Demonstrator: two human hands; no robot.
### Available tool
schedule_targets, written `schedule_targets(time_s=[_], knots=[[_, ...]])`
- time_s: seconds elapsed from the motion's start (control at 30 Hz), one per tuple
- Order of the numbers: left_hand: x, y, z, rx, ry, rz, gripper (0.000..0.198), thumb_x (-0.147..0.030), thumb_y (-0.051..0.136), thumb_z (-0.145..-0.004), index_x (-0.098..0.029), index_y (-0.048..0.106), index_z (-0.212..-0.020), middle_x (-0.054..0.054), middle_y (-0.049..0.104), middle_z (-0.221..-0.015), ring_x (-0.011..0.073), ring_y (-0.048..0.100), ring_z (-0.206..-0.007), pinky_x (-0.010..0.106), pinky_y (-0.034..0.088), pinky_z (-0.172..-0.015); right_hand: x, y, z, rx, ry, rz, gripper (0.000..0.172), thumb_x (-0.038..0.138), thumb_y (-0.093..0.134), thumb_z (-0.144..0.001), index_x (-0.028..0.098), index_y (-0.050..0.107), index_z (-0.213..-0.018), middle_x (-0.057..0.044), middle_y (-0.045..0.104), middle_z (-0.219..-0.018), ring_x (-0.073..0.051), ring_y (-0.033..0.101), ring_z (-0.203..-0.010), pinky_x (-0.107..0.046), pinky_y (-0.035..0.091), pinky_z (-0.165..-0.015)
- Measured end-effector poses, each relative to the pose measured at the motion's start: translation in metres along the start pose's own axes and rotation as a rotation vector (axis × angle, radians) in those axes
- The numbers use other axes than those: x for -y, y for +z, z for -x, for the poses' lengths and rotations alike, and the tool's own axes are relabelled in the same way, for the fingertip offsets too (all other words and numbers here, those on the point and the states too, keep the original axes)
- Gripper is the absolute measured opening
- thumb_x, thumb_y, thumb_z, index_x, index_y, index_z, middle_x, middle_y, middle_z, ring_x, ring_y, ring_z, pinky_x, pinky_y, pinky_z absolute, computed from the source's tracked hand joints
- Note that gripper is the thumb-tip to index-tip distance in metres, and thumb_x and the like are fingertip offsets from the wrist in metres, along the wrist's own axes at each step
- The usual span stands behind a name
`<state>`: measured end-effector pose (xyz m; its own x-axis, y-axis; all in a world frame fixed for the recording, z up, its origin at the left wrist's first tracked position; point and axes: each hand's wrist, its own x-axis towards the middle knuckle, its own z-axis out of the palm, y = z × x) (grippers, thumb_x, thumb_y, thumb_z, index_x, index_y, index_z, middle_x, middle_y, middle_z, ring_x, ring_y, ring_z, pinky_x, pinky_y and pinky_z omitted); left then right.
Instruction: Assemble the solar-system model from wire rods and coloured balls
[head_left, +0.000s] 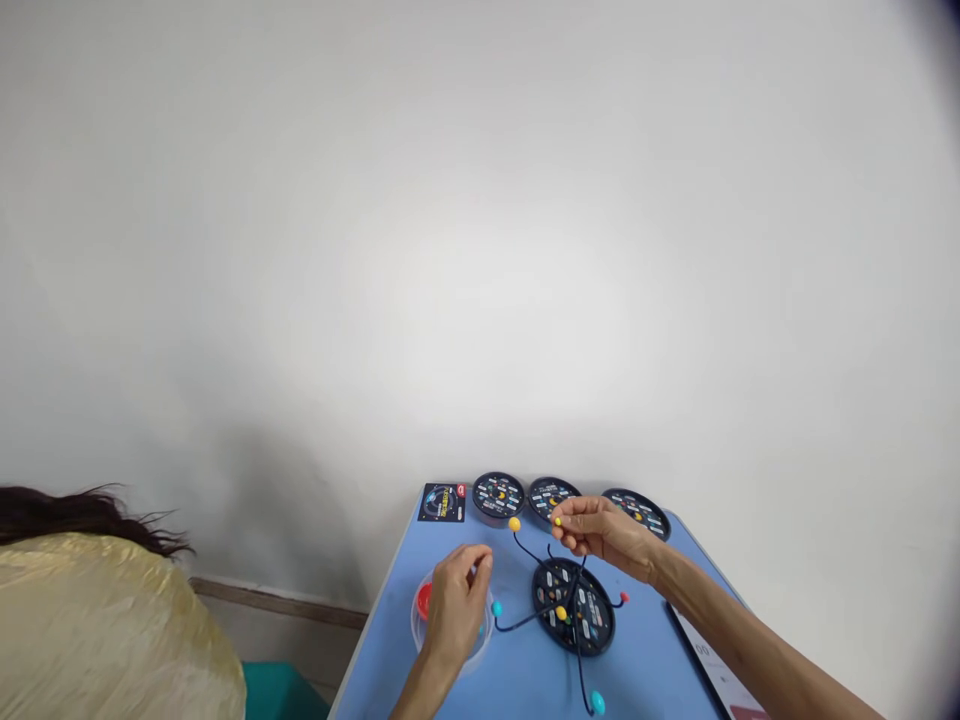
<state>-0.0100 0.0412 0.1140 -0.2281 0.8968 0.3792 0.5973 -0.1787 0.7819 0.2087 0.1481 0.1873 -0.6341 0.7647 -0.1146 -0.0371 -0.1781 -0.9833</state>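
Yellow bead (558,521) pinched in right hand (604,530); left hand (456,610) over clear tub (415,622).

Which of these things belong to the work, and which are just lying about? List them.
In the work:
right hand pinching a small yellow bead
left hand over a clear round tub
black disc with wire arms and coloured balls

Lying about:
three black printed discs
printed card
white-screened device

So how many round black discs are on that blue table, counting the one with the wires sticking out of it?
Black discs along the far edge: 3
Black disc with wires: 1
Total: 4
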Motion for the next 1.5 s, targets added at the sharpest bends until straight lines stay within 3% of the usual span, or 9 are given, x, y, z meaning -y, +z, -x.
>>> schedule_targets(time_s=[0.17,0.27,0.47,0.57,0.77,0.83,1.0,1.27,1.5], knots=[[0.05,-0.001,0.069,-0.456,0.168,-0.183,0.029,-0.04,0.047,-0.097,-0.024,0.071,-0.102,0.008,0.075,-0.101,0.0227,0.071,-0.093,0.031,0.056,-0.078,0.001,0.004,0.017,-0.05,-0.073,0.06,0.027,0.037,0.086,-0.061,0.016,0.072,-0.072,0.0,0.067,-0.065,-0.011,0.051,-0.057,-0.026,0.038,-0.057],[0.078,0.008,0.095,-0.515,0.19,-0.379,0.032,-0.042,0.047,-0.097,-0.023,0.071,-0.106,0.012,0.073,-0.111,0.0246,0.073,-0.093,0.031,0.059,-0.07,-0.005,0.014,0.024,-0.072,-0.134,0.133,0.024,0.036,0.084,-0.061,0.018,0.072,-0.07,0.004,0.059,-0.058,-0.011,0.046,-0.056,-0.026,0.035,-0.058],[0.094,0.015,0.085,-0.452,0.364,-0.551,0.045,-0.042,0.035,-0.101,-0.02,0.074,-0.094,0.013,0.076,-0.1,0.0255,0.075,-0.089,0.036,0.064,-0.073,-0.02,0.029,0.03,-0.036,-0.191,0.159,0.02,0.036,0.079,-0.065,0.019,0.073,-0.073,0.005,0.052,-0.059,-0.012,0.041,-0.058,-0.027,0.033,-0.059],[0.095,0.016,0.074,-0.457,0.297,-0.531,0.051,-0.042,0.029,-0.102,-0.018,0.074,-0.094,0.015,0.076,-0.101,0.0266,0.075,-0.092,0.039,0.064,-0.076,-0.023,0.031,0.031,-0.034,-0.183,0.184,0.022,0.041,0.077,-0.067,0.02,0.073,-0.074,0.004,0.051,-0.059,-0.013,0.041,-0.059,-0.028,0.033,-0.059],[0.078,0.008,0.063,-0.446,0.227,-0.447,0.04,-0.037,0.036,-0.1,-0.02,0.069,-0.113,0.012,0.071,-0.12,0.0259,0.07,-0.106,0.039,0.063,-0.082,-0.017,0.032,0.026,-0.032,-0.195,0.36,0.028,0.048,0.07,-0.072,0.02,0.073,-0.073,0.001,0.058,-0.06,-0.015,0.048,-0.058,-0.03,0.039,-0.06],[0.067,0.005,0.061,-0.451,0.217,-0.4,0.039,-0.04,0.037,-0.1,-0.021,0.07,-0.108,0.012,0.073,-0.112,0.025,0.073,-0.098,0.035,0.062,-0.078,-0.016,0.032,0.023,-0.036,-0.181,0.424,0.026,0.045,0.069,-0.071,0.019,0.07,-0.07,0.0,0.06,-0.062,-0.016,0.05,-0.058,-0.03,0.04,-0.06],[0.05,0.001,0.056,-0.225,0.192,-0.319,0.048,-0.044,0.031,-0.102,-0.022,0.069,-0.08,0.005,0.069,-0.07,0.0165,0.068,-0.061,0.025,0.054,-0.06,-0.018,0.029,0.018,-0.078,-0.175,0.481,0.015,0.034,0.065,-0.066,0.02,0.065,-0.073,0.004,0.055,-0.057,-0.015,0.049,-0.056,-0.029,0.038,-0.057],[0.054,0.007,0.053,-0.213,0.131,-0.216,0.042,-0.04,0.035,-0.099,-0.021,0.072,-0.093,0.009,0.072,-0.087,0.0219,0.07,-0.077,0.032,0.055,-0.07,-0.02,0.02,0.016,-0.105,-0.189,0.609,0.012,0.033,0.056,-0.067,0.021,0.057,-0.07,0.005,0.05,-0.059,-0.013,0.044,-0.055,-0.028,0.033,-0.054],[0.036,0.009,0.031,-0.086,-0.031,0.205,0.039,-0.047,0.044,-0.092,-0.019,0.072,-0.086,0.009,0.07,-0.087,0.0214,0.064,-0.077,0.033,0.052,-0.07,-0.021,0.017,0.013,-0.075,-0.214,0.761,0.013,0.028,0.052,-0.07,0.019,0.062,-0.073,0.004,0.05,-0.057,-0.014,0.045,-0.055,-0.027,0.033,-0.054]])
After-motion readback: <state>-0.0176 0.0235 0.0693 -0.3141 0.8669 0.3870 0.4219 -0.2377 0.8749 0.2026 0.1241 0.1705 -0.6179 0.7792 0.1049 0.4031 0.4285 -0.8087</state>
